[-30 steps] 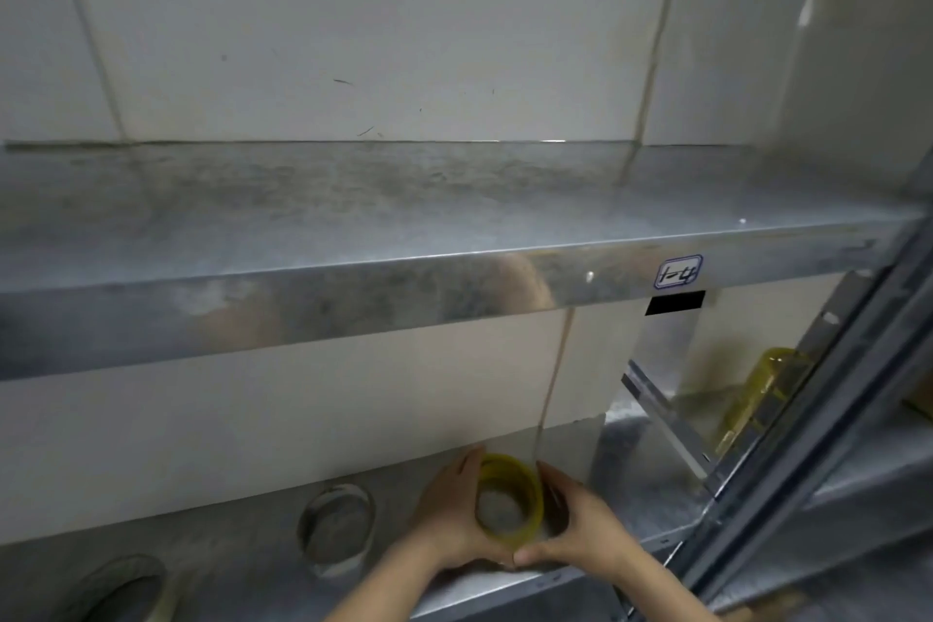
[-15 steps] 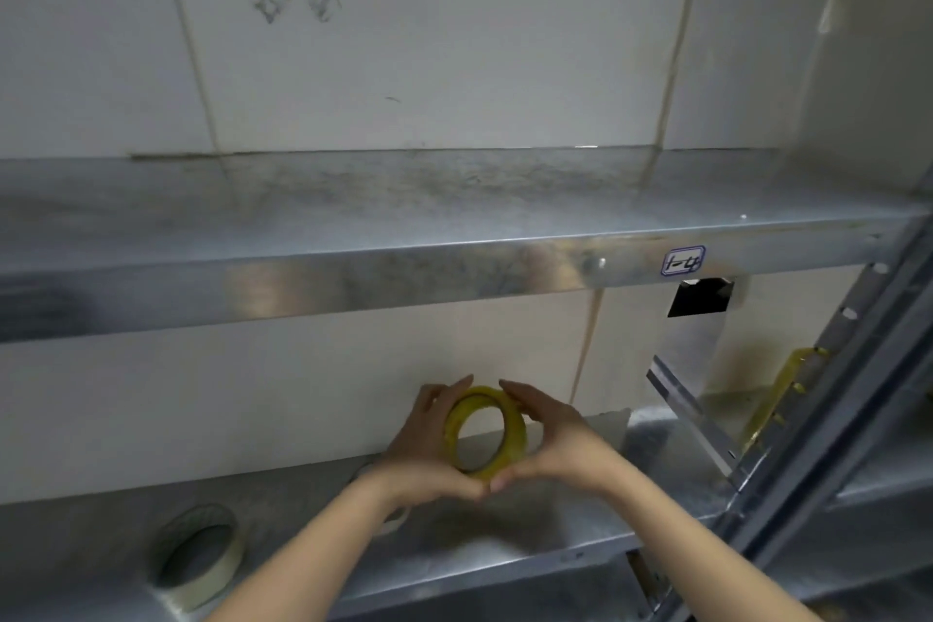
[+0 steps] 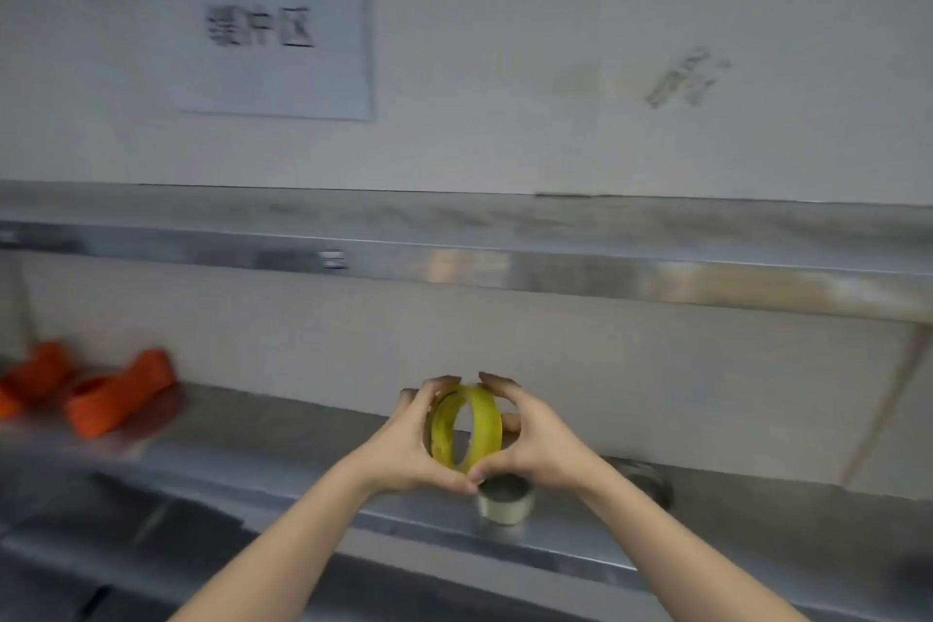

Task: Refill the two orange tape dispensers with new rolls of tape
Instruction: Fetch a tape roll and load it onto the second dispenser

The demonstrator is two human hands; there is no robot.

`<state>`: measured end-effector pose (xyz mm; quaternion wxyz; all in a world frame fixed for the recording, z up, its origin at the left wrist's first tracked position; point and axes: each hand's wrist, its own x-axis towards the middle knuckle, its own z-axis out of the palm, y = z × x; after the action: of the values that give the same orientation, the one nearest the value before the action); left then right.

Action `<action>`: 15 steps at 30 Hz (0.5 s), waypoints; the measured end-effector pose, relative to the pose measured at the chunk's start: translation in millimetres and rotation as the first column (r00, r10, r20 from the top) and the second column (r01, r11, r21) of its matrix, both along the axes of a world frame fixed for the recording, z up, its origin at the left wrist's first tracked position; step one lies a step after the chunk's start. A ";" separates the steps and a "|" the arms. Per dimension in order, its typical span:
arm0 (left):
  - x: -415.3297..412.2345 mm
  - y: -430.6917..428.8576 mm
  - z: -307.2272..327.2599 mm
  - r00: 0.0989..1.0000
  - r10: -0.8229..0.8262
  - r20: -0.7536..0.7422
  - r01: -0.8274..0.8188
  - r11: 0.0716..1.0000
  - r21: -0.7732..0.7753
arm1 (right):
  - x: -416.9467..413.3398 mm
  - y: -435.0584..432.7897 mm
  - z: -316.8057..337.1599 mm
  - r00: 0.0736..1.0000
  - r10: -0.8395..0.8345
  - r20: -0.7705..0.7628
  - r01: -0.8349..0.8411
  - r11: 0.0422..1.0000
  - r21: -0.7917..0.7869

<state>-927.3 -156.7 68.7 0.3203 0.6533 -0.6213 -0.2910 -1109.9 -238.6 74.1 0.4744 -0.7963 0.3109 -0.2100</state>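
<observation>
One yellow tape roll (image 3: 483, 419) is held up between the left hand (image 3: 404, 450) and the right hand (image 3: 535, 444), above the lower shelf (image 3: 282, 434).
The roll stands on edge in the air with its open core turned toward the left; each hand curls round one side of it, fingers over the top and thumb underneath, and the two thumb tips meet below the roll. Just under the right hand a pale tape roll (image 3: 505, 503) lies flat on the steel lower shelf. Far to the left on that shelf, well apart from the hands, lie two orange tape dispensers (image 3: 118, 394) side by side, blurred. Above runs the upper shelf (image 3: 606, 278), and on the wall over it hangs a paper sign (image 3: 272, 25), its writing too blurred to read.
</observation>
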 end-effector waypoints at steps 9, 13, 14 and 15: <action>206.1 150.9 30.2 0.858 0.225 -0.463 -0.205 0.974 0.092 | 229.2 110.0 13.5 0.978 0.191 0.081 -0.191 0.982 -0.002; 265.0 177.2 40.5 0.873 0.365 -0.325 -0.392 0.920 -0.021 | 296.2 152.6 11.1 0.969 0.239 0.063 -0.236 0.971 -0.041; 279.0 180.3 37.7 0.866 0.394 -0.308 -0.431 0.900 -0.060 | 311.4 160.5 11.0 0.965 0.255 0.060 -0.252 0.966 -0.056; 292.7 182.2 33.6 0.856 0.412 -0.313 -0.456 0.886 -0.082 | 326.1 167.3 11.5 0.962 0.268 0.060 -0.265 0.963 -0.059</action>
<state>-634.6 25.6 102.3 0.5133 0.7011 -0.4249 -0.2540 -783.9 -71.3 85.6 0.4883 -0.8351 0.1794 -0.1788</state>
